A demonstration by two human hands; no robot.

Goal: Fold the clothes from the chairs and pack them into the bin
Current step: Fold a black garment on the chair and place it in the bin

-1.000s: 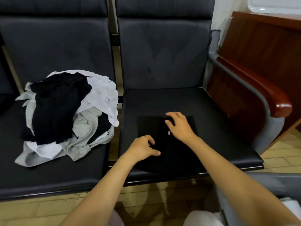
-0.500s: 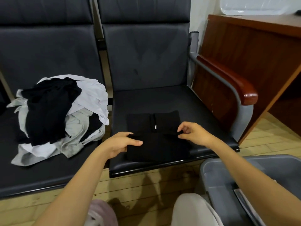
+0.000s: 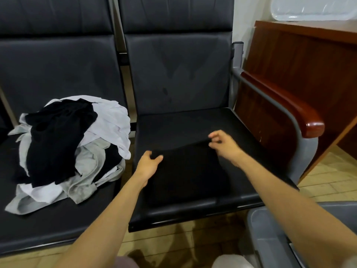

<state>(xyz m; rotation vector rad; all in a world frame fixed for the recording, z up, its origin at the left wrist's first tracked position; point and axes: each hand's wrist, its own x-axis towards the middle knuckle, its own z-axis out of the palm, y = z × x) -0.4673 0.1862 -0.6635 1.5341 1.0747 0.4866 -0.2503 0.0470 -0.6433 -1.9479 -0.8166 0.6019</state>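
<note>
— Both hands sit further back than half a second ago, now at the far edge of the black garment [image 3: 187, 175]. The small white tag that showed then is covered.

— So another fold has gone over?

— I judge so. The piece lies as a compact rectangle on the right chair seat [image 3: 193, 124] and looks about ready for the grey bin [image 3: 257, 225] at the lower right.

— And the grip?

— The left hand [image 3: 148, 161] pinches the far left corner, thumb closed onto the cloth. The right hand [image 3: 224, 145] pinches the far right corner between thumb and curled fingers [image 3: 213, 134], raising that edge a little.

— What remains?

— The heap of white, grey and black clothes [image 3: 58, 136] on the left chair is still unfolded.
</note>
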